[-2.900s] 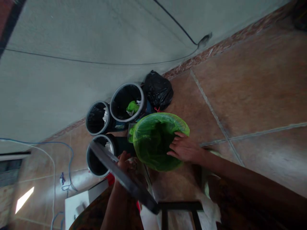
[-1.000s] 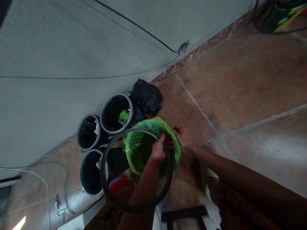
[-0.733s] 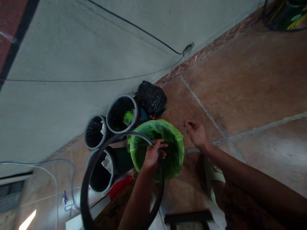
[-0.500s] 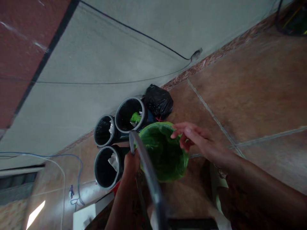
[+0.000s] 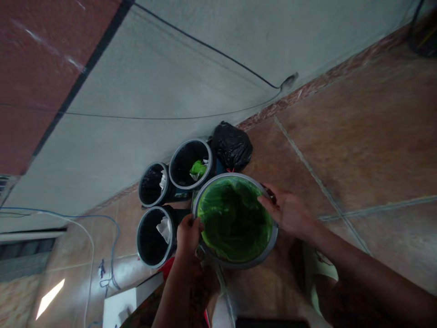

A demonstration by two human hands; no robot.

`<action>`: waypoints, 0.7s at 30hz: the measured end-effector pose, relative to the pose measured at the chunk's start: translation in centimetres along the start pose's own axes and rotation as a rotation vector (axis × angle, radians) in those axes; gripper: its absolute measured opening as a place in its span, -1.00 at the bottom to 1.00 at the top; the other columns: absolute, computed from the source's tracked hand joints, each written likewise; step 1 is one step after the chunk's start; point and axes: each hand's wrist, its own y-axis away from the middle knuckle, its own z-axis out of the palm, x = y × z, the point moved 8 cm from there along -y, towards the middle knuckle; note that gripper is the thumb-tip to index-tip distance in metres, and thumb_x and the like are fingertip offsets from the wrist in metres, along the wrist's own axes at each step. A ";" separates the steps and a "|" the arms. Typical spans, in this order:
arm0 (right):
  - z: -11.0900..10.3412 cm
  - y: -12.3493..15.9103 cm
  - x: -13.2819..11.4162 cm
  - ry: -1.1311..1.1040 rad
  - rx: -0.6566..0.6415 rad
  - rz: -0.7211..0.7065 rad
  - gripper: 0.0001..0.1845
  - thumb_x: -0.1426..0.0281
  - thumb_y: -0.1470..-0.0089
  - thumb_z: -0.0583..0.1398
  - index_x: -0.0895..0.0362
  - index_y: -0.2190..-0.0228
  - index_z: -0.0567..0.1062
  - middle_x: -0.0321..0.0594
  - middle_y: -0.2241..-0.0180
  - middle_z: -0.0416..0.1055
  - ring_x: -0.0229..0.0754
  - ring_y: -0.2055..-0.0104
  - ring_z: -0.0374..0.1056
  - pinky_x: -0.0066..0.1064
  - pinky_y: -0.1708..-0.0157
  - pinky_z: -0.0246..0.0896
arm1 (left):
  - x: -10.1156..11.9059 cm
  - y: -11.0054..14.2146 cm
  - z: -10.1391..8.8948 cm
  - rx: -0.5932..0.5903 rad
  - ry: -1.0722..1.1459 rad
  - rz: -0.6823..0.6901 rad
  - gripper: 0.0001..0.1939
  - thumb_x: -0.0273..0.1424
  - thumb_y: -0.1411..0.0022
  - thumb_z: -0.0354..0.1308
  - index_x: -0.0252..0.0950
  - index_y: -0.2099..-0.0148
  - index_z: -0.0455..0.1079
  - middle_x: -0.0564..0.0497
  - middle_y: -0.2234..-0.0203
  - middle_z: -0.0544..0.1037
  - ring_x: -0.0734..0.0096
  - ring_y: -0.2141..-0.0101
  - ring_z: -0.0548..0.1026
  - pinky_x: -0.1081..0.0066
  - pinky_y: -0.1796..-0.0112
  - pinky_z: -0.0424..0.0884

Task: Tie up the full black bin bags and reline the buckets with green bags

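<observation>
A round bin lined with a green plastic bag [image 5: 234, 218] stands on the tiled floor below me. A grey ring [image 5: 239, 263] lies flat around its rim, over the bag. My left hand [image 5: 188, 234] grips the ring at the bin's left side, fingers curled over the edge. My right hand [image 5: 290, 212] presses on the ring at the right side, fingers bent over the rim.
Three black-lined bins with grey rings [image 5: 153, 183] [image 5: 191, 164] [image 5: 153, 237] stand against the wall to the left. A tied black rubbish bag [image 5: 232, 146] lies behind the green bin. Blue and white cables [image 5: 102, 237] run over the floor at left; a white box [image 5: 123, 300] sits near my legs.
My left hand swung the grey ring from upright to flat and brought it down over the green-lined bin's rim. My right hand came in and took the ring's other side.
</observation>
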 end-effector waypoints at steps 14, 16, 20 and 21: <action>2.1 -0.3 -0.1 0.453 0.013 -0.067 -0.62 0.30 -0.28 0.01 0.16 0.12 0.57 -0.05 0.19 0.54 -0.16 0.38 0.45 -0.38 0.42 0.25 | 0.2 0.5 1.0 0.065 -0.517 0.098 -0.69 -0.30 -0.31 0.07 -0.30 0.08 0.58 -0.12 0.32 0.63 0.28 0.32 0.55 0.44 0.34 0.26; 2.2 -0.4 -0.1 0.474 0.012 -0.050 -0.62 0.30 -0.28 0.00 0.15 0.15 0.57 -0.06 0.20 0.53 -0.18 0.41 0.43 -0.38 0.46 0.21 | 0.0 0.4 1.3 0.071 -0.551 0.107 -0.68 -0.29 -0.33 0.05 -0.30 0.05 0.57 -0.14 0.26 0.63 0.26 0.28 0.55 0.43 0.32 0.27; 2.3 -0.5 0.1 0.509 0.007 -0.021 -0.63 0.29 -0.28 0.01 0.14 0.14 0.56 -0.08 0.19 0.53 -0.20 0.43 0.43 -0.39 0.49 0.16 | -0.2 0.3 1.5 0.100 -0.576 0.108 -0.65 -0.29 -0.35 0.02 -0.30 -0.02 0.54 -0.18 0.18 0.62 0.21 0.22 0.55 0.40 0.27 0.31; 2.4 -0.5 0.1 0.511 0.005 -0.020 -0.64 0.29 -0.29 0.01 0.14 0.13 0.56 -0.08 0.18 0.53 -0.20 0.43 0.43 -0.40 0.49 0.15 | -0.2 0.2 1.6 0.104 -0.581 0.111 -0.64 -0.29 -0.36 0.01 -0.30 -0.03 0.54 -0.19 0.17 0.61 0.20 0.22 0.55 0.38 0.25 0.32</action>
